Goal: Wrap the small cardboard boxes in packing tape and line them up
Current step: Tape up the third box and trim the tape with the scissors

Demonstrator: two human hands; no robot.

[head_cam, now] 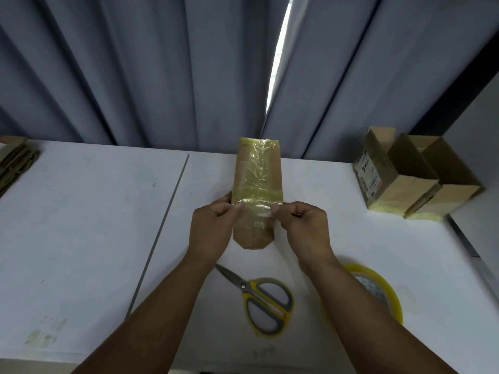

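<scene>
Taped box [257, 174] — L hand [212, 228], R hand [306, 228]

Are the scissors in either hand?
No, the scissors lie on the table; the left hand and right hand pinch tape on the box.

Grey-blue pleated curtains [162, 76] hang beyond the left grip [212, 225], daylight slit [279, 58] above the right grip [305, 225]; white seamed bench [81, 225] beneath.

I read this as a packing station: white tables [81, 211] against grey curtains [135, 71], flattened cardboard [13, 163] far left, open boxes [410, 179] far right, scissors [253, 294] and tape roll [391, 295] near me.
</scene>
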